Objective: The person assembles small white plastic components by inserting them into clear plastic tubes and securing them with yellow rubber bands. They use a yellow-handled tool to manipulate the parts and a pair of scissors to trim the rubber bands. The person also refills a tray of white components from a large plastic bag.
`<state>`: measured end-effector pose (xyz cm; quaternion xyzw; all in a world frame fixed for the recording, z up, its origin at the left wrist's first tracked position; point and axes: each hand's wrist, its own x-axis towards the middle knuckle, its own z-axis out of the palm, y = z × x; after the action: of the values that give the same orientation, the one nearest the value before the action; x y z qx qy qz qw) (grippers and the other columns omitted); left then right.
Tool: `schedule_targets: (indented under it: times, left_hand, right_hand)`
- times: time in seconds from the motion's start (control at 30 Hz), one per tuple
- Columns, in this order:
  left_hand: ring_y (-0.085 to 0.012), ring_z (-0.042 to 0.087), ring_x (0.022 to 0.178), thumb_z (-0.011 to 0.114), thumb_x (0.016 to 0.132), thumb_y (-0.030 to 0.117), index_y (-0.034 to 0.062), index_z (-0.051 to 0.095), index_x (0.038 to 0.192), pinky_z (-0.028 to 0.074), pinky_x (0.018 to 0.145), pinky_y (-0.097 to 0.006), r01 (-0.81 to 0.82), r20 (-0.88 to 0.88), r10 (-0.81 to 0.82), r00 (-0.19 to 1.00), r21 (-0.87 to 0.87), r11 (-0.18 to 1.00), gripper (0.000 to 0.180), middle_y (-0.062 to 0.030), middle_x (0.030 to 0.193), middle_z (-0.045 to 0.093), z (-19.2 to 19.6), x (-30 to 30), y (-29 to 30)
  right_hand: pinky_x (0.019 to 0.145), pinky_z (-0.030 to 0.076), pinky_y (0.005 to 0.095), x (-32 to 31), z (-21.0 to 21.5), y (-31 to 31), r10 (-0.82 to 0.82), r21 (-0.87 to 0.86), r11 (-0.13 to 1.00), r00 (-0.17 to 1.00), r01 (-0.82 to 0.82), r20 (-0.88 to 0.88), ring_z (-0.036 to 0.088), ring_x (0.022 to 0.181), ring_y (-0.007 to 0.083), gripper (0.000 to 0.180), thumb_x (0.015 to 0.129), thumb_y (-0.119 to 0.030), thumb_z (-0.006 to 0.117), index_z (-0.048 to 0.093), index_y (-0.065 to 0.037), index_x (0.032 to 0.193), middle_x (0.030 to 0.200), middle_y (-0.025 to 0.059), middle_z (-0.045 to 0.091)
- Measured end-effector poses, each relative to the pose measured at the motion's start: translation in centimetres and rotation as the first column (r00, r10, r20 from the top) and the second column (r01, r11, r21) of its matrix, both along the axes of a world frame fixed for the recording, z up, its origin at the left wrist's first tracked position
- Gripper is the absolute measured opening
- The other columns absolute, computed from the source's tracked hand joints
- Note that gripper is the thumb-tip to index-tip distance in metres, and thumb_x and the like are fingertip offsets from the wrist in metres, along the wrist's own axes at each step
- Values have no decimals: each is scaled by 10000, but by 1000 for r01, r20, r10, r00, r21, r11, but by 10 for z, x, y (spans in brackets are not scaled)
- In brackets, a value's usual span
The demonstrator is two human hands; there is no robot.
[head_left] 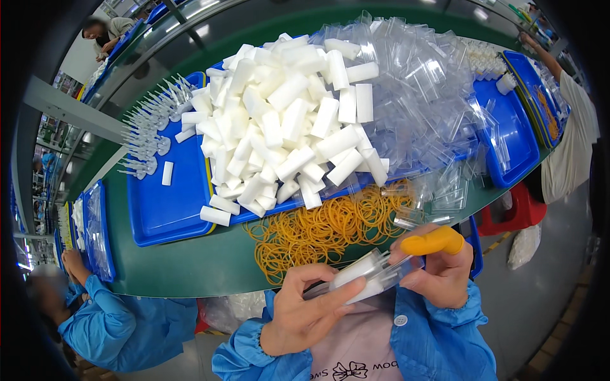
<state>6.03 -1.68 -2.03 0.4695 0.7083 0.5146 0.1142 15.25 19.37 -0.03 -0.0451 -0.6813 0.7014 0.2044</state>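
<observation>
Pinching a light, slippery clear sleeve (375,272) around white sticks, your left hand (305,311) and right hand (438,270) are both gripping its ends, at 6 o'clock.

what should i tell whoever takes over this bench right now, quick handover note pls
Left hand: grips the near end of a small stack of clear plastic sleeves with white pieces inside.
Right hand: pinches the far end of the same stack; a yellow finger cot covers one finger.
Supplies: pile of white pieces on a blue tray, heap of empty clear sleeves to its right, yellow rubber bands loose on the green table just ahead of the hands.
Done: one stack gathered in hand.
Left: no band is visible around it yet; large piles remain.
</observation>
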Motion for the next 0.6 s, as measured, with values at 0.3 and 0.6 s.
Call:
schedule_targets:
  times: [0.3,0.6]
  left_hand:
    - [-223,453,1162,767,743,170,19,141,1452,380,967,-335,77,854,-283,437,278,958,958,-146,1314,379,13,-1,15]
    - [-201,526,1140,558,915,299,36,293,1396,414,988,-341,186,896,-343,-284,402,896,609,-116,1277,492,-10,-1,19]
  right_hand:
    - [798,416,373,-7,-4,14,139,38,990,990,-138,-38,538,878,237,392,649,-119,801,643,-3,989,903,62,657]
    - [929,404,404,-5,14,3,277,274,909,947,-314,166,521,1063,344,658,672,-208,793,518,-3,1234,1280,197,458]
